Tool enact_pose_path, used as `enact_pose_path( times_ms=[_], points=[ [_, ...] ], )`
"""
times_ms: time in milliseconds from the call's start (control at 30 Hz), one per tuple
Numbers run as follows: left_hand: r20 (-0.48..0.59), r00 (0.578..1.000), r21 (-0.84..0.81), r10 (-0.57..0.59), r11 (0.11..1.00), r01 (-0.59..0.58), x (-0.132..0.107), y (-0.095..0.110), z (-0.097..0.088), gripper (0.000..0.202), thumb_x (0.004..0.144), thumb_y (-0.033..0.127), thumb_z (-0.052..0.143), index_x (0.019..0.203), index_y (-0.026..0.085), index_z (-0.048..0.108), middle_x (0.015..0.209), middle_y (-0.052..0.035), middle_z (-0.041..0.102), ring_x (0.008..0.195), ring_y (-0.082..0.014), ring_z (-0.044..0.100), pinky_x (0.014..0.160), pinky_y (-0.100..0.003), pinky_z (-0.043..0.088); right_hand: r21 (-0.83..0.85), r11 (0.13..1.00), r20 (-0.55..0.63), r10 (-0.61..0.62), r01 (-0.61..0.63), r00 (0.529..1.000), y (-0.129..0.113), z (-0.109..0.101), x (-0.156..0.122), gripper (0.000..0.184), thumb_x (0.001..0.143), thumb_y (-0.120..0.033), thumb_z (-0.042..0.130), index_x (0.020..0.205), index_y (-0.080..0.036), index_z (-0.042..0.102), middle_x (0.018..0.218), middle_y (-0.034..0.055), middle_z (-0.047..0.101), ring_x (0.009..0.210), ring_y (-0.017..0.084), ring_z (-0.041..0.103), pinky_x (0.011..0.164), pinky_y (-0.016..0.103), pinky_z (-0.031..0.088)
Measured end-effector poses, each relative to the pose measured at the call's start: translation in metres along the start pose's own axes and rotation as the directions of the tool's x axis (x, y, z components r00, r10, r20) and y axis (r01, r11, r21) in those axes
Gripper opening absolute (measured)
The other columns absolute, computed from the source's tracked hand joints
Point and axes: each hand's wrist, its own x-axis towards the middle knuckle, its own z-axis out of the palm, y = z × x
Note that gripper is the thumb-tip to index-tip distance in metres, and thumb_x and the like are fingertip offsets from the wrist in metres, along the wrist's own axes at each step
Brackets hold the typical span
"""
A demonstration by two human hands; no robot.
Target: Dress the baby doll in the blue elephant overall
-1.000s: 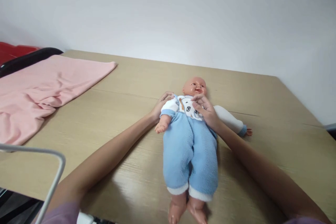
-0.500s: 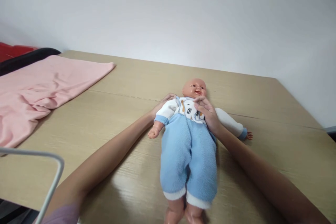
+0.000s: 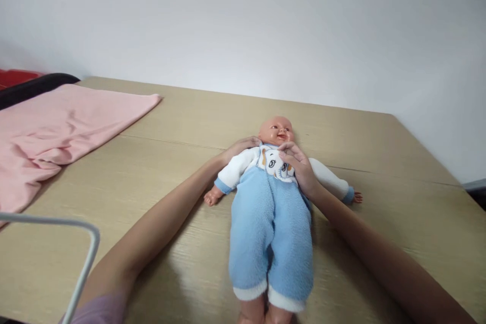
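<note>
A bald baby doll [image 3: 279, 131] lies on its back on the table, head toward the wall. It wears a fleece outfit [image 3: 252, 223] with light blue legs, white sleeves and an animal face on the chest. My left hand [image 3: 243, 147] is closed at the doll's shoulder, its fingers at the collar; the doll's sleeve partly covers the hand. Over the other side of the chest, my right hand [image 3: 298, 162] has thumb and fingers bent together on the cloth below the neck. Both doll arms stretch outward.
A rumpled pink cloth [image 3: 76, 126] covers the left part of the wooden table [image 3: 182, 111]. Behind it are a black curved edge [image 3: 41, 82] and a red object [image 3: 17, 77]. A white bent rod [image 3: 85, 263] crosses the lower left. The wall [image 3: 243, 25] borders the table's far edge.
The doll's arm beside my left hand has swung outward. My left fingers have come to the collar from behind the sleeve. My right hand stays at the chest; the view shifted slightly.
</note>
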Motion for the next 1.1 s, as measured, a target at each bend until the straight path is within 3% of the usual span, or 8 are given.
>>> enact_pose_path(
  times_ms=[133,267,467,600,700,800,933,1100],
  points=[
    [-0.006,1.0,-0.066,0.01,0.998,-0.011,0.002,0.0,-0.036,0.058,0.098,0.073,0.064,0.125,0.023,0.073,0.12,-0.012,0.079,0.115,-0.0344,0.074,0.092,-0.047,0.062,-0.004,0.999,-0.008,-0.044,0.044,0.999,-0.003,0.002,-0.001,0.033,0.085,-0.049,0.092,0.1,-0.029,0.071,0.094,-0.0019,0.069,0.08,0.018,0.062,0.068,0.03,0.052],
    [0.055,0.997,0.011,-0.045,0.999,0.044,-0.013,0.007,-0.058,0.072,0.094,0.088,0.059,0.113,0.019,0.07,0.112,-0.0121,0.079,0.107,-0.0336,0.072,0.087,-0.042,0.058,-0.007,0.999,-0.018,-0.051,0.051,0.999,-0.004,0.003,-0.002,0.034,0.085,-0.05,0.094,0.099,-0.029,0.072,0.092,-0.0021,0.07,0.08,0.017,0.062,0.068,0.029,0.052],
    [0.219,0.975,0.142,0.025,0.988,-0.057,-0.027,0.007,-0.059,0.072,0.102,0.076,0.058,0.147,0.02,0.059,0.149,-0.0144,0.074,0.134,-0.0337,0.07,0.112,-0.041,0.054,-0.149,0.986,0.035,-0.076,0.081,0.996,-0.011,0.002,-0.003,0.031,0.092,-0.054,0.089,0.103,-0.029,0.075,0.099,0.0001,0.075,0.083,0.018,0.064,0.07,0.031,0.052],
    [0.316,0.943,0.174,0.107,0.97,-0.168,-0.02,-0.009,-0.057,0.068,0.107,0.063,0.053,0.159,0.019,0.054,0.163,-0.0156,0.067,0.147,-0.0323,0.064,0.128,-0.043,0.046,-0.521,0.816,0.172,-0.185,0.249,0.967,-0.039,-0.018,0.001,0.02,0.101,-0.048,0.082,0.105,-0.028,0.08,0.106,0.0044,0.081,0.096,0.026,0.072,0.087,0.039,0.057],
    [0.313,0.939,0.149,0.144,0.969,-0.198,-0.016,-0.017,-0.058,0.068,0.107,0.062,0.057,0.161,0.02,0.054,0.169,-0.0151,0.063,0.154,-0.0326,0.06,0.133,-0.044,0.043,-0.701,0.661,0.316,-0.047,0.267,0.947,-0.061,-0.042,0.007,0.024,0.103,-0.05,0.08,0.109,-0.028,0.084,0.11,0.0061,0.085,0.103,0.031,0.075,0.096,0.045,0.058],
    [0.329,0.934,0.13,0.137,0.973,-0.189,-0.015,-0.019,-0.059,0.071,0.106,0.065,0.058,0.161,0.02,0.054,0.17,-0.0154,0.063,0.155,-0.0323,0.06,0.133,-0.042,0.043,-0.661,0.727,0.392,0.123,0.186,0.912,-0.068,-0.061,0.013,0.034,0.101,-0.057,0.081,0.119,-0.027,0.082,0.118,0.0063,0.084,0.105,0.031,0.077,0.095,0.045,0.061],
    [0.365,0.928,0.134,0.08,0.982,-0.137,-0.02,-0.017,-0.067,0.085,0.101,0.068,0.064,0.167,0.018,0.046,0.175,-0.017,0.056,0.159,-0.0328,0.056,0.131,-0.039,0.045,-0.56,0.824,0.41,0.189,0.083,0.892,-0.057,-0.069,0.018,0.041,0.097,-0.056,0.088,0.121,-0.025,0.077,0.112,0.0056,0.083,0.098,0.026,0.078,0.086,0.039,0.061],
    [0.399,0.902,0.325,-0.167,0.945,0.031,-0.035,-0.007,-0.088,0.103,0.076,0.066,0.09,0.16,0.021,0.052,0.155,-0.0154,0.073,0.139,-0.0385,0.07,0.112,-0.04,0.057,-0.529,0.848,0.383,0.278,-0.037,0.881,-0.046,-0.072,0.022,0.048,0.095,-0.062,0.089,0.119,-0.023,0.072,0.091,0.0,0.078,0.065,0.013,0.058,0.055,0.027,0.042]
  ],
)
